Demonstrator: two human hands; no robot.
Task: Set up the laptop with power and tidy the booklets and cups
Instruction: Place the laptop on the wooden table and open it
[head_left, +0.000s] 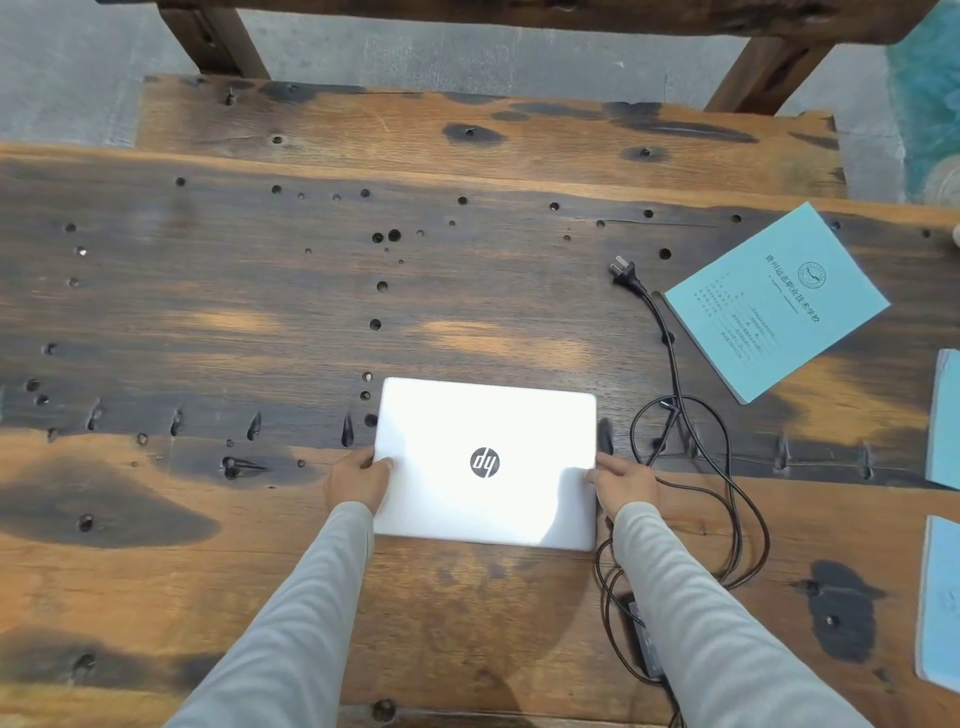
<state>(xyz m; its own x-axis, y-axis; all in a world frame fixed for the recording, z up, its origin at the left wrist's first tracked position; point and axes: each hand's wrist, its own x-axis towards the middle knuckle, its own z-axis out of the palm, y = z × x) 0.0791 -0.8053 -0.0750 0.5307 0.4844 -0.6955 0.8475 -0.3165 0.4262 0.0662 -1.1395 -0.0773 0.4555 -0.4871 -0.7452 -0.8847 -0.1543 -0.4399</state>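
A closed white laptop (485, 462) lies flat on the wooden table (260, 322), its logo facing up. My left hand (358, 480) grips its left edge, thumb on the lid. My right hand (623, 480) grips its right edge the same way. To the right a black power cable (727, 467) loops over the table; its plug (623, 273) lies loose farther back and its adapter brick (647, 644) sits by my right sleeve. A light blue booklet (776, 304) lies tilted at the right. Two more blue booklets (943, 421) (940, 603) are cut off by the right edge.
A wooden bench (467, 135) stands beyond the table's far edge, with a dark wooden frame (519, 15) behind it. The table's surface is full of holes and dark patches. No cups are in view.
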